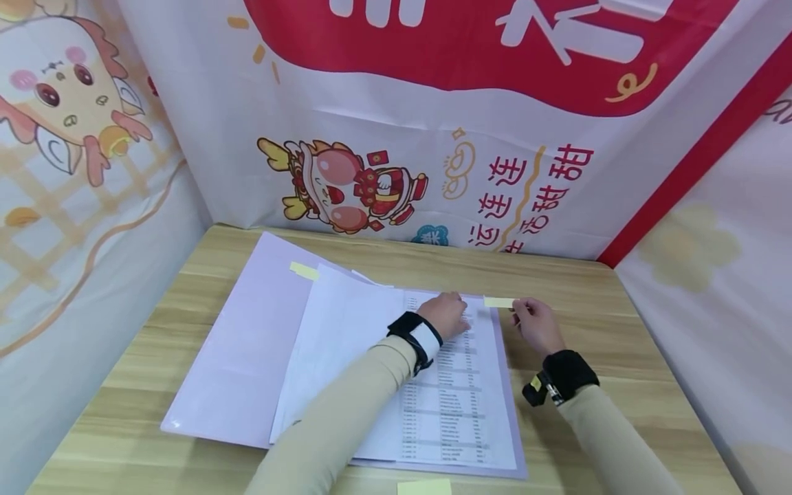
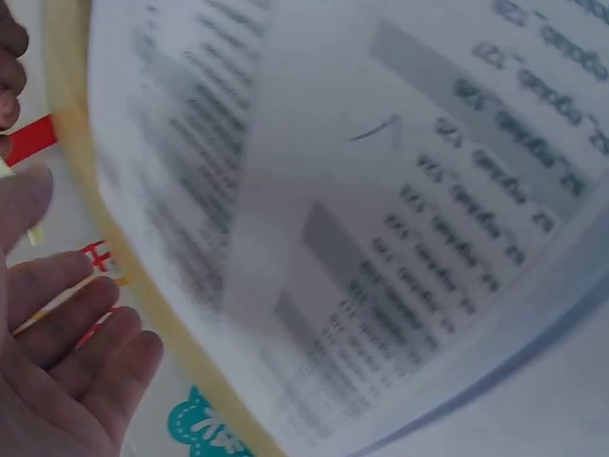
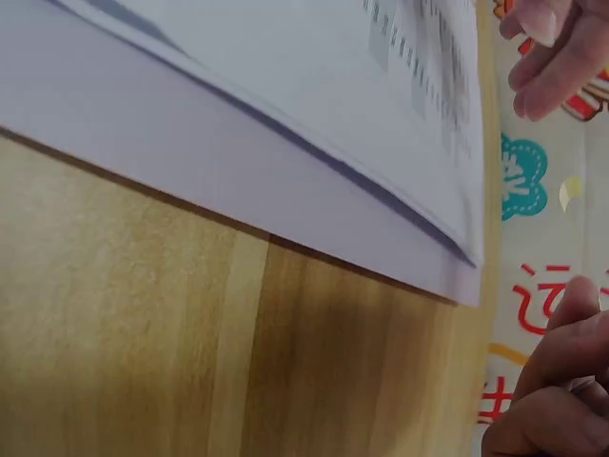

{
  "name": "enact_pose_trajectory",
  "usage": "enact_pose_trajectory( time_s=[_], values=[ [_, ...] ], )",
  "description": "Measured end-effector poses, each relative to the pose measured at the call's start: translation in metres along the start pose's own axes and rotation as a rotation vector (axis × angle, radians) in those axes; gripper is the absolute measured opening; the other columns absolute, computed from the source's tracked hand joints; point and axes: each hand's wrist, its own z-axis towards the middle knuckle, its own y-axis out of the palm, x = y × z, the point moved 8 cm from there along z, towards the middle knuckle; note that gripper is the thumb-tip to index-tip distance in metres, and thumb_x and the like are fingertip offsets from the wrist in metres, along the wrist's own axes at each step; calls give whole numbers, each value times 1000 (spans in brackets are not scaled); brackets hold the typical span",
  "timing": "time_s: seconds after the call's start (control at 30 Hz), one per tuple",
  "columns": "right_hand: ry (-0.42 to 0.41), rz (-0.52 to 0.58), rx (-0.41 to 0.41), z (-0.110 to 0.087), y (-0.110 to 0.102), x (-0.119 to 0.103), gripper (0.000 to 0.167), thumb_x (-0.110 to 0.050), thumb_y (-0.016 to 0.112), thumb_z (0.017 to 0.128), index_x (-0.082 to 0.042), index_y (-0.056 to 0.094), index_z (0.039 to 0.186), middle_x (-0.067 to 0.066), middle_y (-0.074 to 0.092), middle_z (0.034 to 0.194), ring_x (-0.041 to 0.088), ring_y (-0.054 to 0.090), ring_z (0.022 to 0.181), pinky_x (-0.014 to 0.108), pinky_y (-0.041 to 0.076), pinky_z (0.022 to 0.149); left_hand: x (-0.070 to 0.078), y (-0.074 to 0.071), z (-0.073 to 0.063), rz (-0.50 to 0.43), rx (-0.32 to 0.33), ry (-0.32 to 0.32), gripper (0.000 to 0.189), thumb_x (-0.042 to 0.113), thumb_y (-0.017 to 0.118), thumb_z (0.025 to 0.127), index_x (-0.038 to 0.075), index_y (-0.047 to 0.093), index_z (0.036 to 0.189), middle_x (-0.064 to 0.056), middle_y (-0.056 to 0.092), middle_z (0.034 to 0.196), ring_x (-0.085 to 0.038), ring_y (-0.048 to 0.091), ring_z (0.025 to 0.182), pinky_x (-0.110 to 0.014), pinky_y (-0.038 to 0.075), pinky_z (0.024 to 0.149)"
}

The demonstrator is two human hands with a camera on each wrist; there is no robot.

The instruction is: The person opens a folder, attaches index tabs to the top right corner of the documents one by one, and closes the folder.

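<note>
right hand has fingers pinched on yellow tab near counter back edge, left hand fingers loose, empty over printed list, backdrop reads "甜甜".

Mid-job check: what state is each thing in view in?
Folder: open on the table.
Printed sheet: face up, in the folder.
Left yellow tab: sticking out from left page.
Right yellow strip: at sheet's upper right corner.
Near yellow slip: on table, partly out of frame.
Left hand: over sheet, fingers relaxed.
Right hand: pinching the strip.
</note>
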Motion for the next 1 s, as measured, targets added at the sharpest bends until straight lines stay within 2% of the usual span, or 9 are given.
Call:
enact_pose_trajectory(
  time_s=[0.1,0.2,0.37,0.47,0.53,0.63,0.77,0.87,1.0],
  values=[
    [20,4,-20,8,4,8,39,-26,39,106,8,58,112,7,61,79,10,52,65,22,41,55,2,19,8,36,-19,28,53,53,63,90,15,65,127,-2,60,135,-18,58,123,-32,52,98],
    [48,5,-44,14,10,17,38,-27,38,107,5,58,111,6,61,80,11,51,65,24,41,56,5,28,7,86,-33,22,71,66,61,85,16,58,134,-1,57,139,-18,53,129,-33,48,103],
    [92,24,-56,23,16,31,35,-28,38,106,2,56,110,3,59,78,12,49,61,25,41,55,11,28,-1,191,-16,22,83,78,65,71,19,60,130,1,60,127,-17,55,119,-35,50,94],
    [108,12,-44,26,17,35,34,-28,38,106,1,56,109,3,59,77,13,49,61,25,42,56,14,29,1,197,27,31,78,76,71,66,19,65,120,2,61,119,-17,56,112,-35,51,88],
    [125,-7,-33,27,17,39,34,-29,38,106,0,57,109,3,59,77,14,50,61,26,42,57,15,33,4,194,35,29,81,76,72,65,18,64,121,2,60,119,-17,55,112,-35,51,88],
    [142,-28,-28,29,18,42,34,-29,39,106,-1,58,111,2,59,78,14,50,62,25,41,58,15,40,10,199,19,22,96,76,73,63,15,55,136,0,54,134,-16,51,122,-38,51,91],
    [114,-43,-26,30,20,40,35,-27,40,106,1,59,112,2,60,76,13,50,60,25,41,57,16,41,14,197,-28,13,116,74,75,64,13,33,153,-2,32,159,-17,42,138,-45,50,99],
    [87,-52,-19,31,21,38,34,-26,41,105,3,59,109,3,61,74,12,50,57,25,41,56,17,41,14,185,-57,9,120,71,77,65,14,24,156,-1,19,165,-16,37,143,-48,49,102],
    [81,-69,-20,33,23,36,33,-26,42,105,2,59,107,3,60,74,12,50,58,25,42,56,19,37,13,180,-103,12,121,68,77,67,15,17,158,2,12,166,-15,34,145,-50,47,103]
  ],
)
